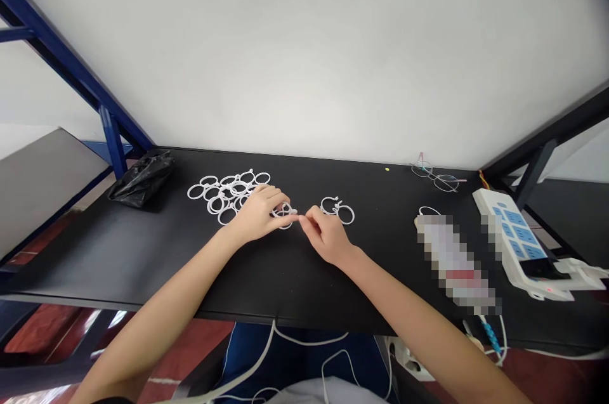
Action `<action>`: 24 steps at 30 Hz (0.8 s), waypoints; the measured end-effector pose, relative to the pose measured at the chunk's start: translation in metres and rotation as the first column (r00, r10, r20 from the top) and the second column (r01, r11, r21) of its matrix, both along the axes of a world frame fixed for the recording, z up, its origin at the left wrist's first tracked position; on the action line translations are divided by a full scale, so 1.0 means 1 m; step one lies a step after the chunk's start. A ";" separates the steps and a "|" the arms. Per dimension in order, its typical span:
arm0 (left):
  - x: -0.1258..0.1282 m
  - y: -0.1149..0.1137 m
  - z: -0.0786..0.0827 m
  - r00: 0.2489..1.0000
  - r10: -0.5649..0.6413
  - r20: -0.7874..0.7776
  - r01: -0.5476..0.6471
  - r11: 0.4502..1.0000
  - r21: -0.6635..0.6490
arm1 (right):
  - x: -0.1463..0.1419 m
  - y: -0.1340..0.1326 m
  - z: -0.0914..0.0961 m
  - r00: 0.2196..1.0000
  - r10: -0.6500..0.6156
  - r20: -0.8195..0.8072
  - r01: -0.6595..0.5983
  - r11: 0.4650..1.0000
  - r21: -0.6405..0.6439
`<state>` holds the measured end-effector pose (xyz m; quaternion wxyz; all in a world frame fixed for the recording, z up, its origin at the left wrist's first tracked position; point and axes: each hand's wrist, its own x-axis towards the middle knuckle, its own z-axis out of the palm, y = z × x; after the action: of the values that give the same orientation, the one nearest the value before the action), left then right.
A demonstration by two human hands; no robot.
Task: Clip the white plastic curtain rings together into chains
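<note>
My left hand (259, 210) rests on the black table (143, 252) with its fingers curled round a white plastic ring (284, 212). My right hand (323, 233) meets it from the right, fingertips pinched at the same ring's edge. Behind my left hand lies a pile of several white rings (223, 191). Two linked white rings (337, 208) lie just beyond my right hand.
A crumpled black plastic bag (143, 179) sits at the table's far left. Eyeglasses (435, 175) lie near the back wall. A white power strip (516, 236) and a blurred-out object (451, 261) are at the right. White cables (304, 353) hang below the front edge.
</note>
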<state>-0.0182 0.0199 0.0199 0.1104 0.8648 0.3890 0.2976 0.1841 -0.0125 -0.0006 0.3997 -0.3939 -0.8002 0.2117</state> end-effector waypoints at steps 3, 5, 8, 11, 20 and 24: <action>-0.004 0.006 -0.008 0.987 0.005 -0.159 0.014 0.993 0.118 | 0.001 0.003 0.000 0.994 -0.086 0.063 0.087 0.996 -0.013; -0.004 0.007 -0.011 0.978 -0.004 -0.208 0.030 0.992 0.122 | 0.001 0.005 0.000 0.985 -0.131 0.111 0.132 0.991 -0.009; -0.004 0.008 -0.014 0.971 -0.014 -0.240 0.039 0.994 0.100 | 0.000 0.006 -0.001 0.974 -0.157 0.163 0.161 0.987 -0.010; -0.005 0.009 -0.016 0.969 -0.019 -0.247 0.037 0.997 0.070 | -0.001 0.007 -0.003 0.978 -0.141 0.151 0.144 0.989 -0.014; -0.005 0.008 -0.014 0.973 0.008 -0.231 0.008 0.998 0.068 | -0.001 0.009 -0.007 0.988 -0.142 0.062 0.140 0.989 0.043; -0.005 0.008 -0.013 0.977 -0.002 -0.215 0.015 0.998 0.056 | 0.000 0.012 -0.011 0.990 -0.119 0.082 0.118 0.993 0.024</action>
<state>-0.0233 0.0275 0.0065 0.0442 0.8964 0.3864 0.2127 0.1839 -0.0007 -0.0113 0.3819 -0.4452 -0.7933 0.1633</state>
